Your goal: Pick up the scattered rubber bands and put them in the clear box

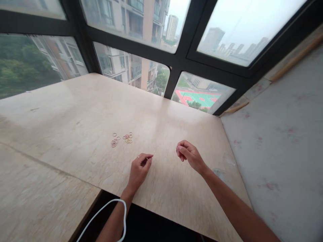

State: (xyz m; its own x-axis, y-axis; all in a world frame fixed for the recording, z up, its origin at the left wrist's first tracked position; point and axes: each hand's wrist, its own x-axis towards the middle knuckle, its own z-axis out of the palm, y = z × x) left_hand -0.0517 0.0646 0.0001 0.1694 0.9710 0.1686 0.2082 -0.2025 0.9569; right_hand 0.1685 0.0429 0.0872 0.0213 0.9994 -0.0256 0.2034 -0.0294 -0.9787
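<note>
My left hand (pixel 139 169) hovers over or rests on the stone-look surface, thumb and fingertips pinched together. A thin band shows on one of its fingers, and a tiny light spot sits near the fingertips; what they hold is too small to name. To its right, my right hand (pixel 189 156) is closed with curled fingers, and whatever it may hold is hidden. Beyond my left hand lie two loose clusters of thin rings that look like rubber bands: brownish ones (pixel 114 143) on the left, reddish and yellowish ones (pixel 128 141) on the right.
The pale marbled countertop (pixel 75 117) runs back to dark-framed windows (pixel 131 50). A floral-papered wall (pixel 277 151) bounds the right side. Near my left forearm loops a white cable (pixel 124 215), over a dark gap at the counter's front edge.
</note>
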